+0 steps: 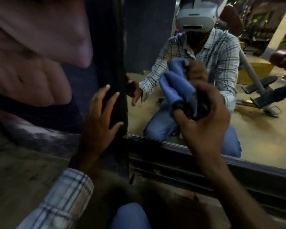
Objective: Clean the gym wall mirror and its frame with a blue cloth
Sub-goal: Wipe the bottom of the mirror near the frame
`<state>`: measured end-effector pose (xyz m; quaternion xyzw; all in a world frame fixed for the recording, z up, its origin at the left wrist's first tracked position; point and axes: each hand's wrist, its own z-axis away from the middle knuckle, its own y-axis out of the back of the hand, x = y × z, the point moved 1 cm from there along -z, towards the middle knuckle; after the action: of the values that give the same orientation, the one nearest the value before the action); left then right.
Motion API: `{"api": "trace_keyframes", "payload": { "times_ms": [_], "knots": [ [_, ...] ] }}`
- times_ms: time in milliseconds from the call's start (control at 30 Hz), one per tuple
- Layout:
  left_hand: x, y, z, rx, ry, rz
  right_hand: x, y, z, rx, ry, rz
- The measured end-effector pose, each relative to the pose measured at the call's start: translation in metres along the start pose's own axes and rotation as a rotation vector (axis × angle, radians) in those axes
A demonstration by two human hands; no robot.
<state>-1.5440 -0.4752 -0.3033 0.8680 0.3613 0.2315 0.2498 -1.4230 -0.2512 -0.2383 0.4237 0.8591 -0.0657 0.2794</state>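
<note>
Mirror (262, 129) fills right half; dark frame (121, 63) runs vertically through centre. Left hand (99, 116) centre-left, fingers spread, resting on the frame upright. Right hand (203, 119) centre-right, fingers curled, gripping bunched blue cloth (173, 88) at the glass.

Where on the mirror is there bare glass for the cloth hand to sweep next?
Bare mirror glass lies right of the right hand gripping the bunched blue cloth, above the dark bottom frame rail. Crowded at the corner: the left hand rests on the dark upright frame post.
</note>
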Motion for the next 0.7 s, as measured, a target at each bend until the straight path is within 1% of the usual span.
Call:
{"api": "trace_keyframes", "payload": {
  "times_ms": [33, 100, 167, 233, 300, 367, 467, 500, 533, 567, 600, 700],
  "knots": [
    [-0.008, 0.002, -0.006, -0.023, -0.025, -0.064, -0.007, -0.008, -0.014, -0.005, 0.109, 0.053],
    [-0.019, -0.002, -0.012, -0.079, -0.052, -0.142, -0.011, -0.029, -0.036, -0.045, 0.25, 0.161],
    [-0.026, -0.009, -0.012, -0.129, -0.054, -0.166, -0.002, -0.059, -0.043, -0.117, 0.319, 0.235],
    [-0.03, -0.016, -0.01, -0.142, -0.043, -0.189, 0.017, -0.09, -0.032, -0.199, 0.366, 0.328],
    [-0.033, -0.022, -0.009, -0.131, -0.063, -0.163, 0.04, -0.115, -0.004, -0.285, 0.398, 0.376],
    [-0.035, -0.026, -0.008, -0.114, -0.08, -0.134, 0.066, -0.13, 0.035, -0.395, 0.405, 0.366],
    [-0.033, -0.028, -0.006, -0.127, -0.049, -0.161, 0.098, -0.136, 0.087, -0.637, 0.357, 0.429],
    [-0.032, -0.028, -0.006, -0.128, -0.045, -0.168, 0.103, -0.134, 0.095, -0.702, 0.339, 0.446],
    [-0.032, -0.028, -0.006, -0.126, -0.044, -0.178, 0.102, -0.132, 0.096, -0.728, 0.322, 0.441],
    [-0.032, -0.028, -0.006, -0.121, -0.045, -0.19, 0.097, -0.129, 0.089, -0.704, 0.326, 0.425],
    [-0.032, -0.028, -0.006, -0.114, -0.047, -0.195, 0.088, -0.126, 0.076, -0.638, 0.357, 0.416],
    [-0.03, -0.026, -0.002, -0.136, -0.042, -0.18, 0.051, -0.111, 0.015, -0.307, 0.448, 0.432]
  ]
}}
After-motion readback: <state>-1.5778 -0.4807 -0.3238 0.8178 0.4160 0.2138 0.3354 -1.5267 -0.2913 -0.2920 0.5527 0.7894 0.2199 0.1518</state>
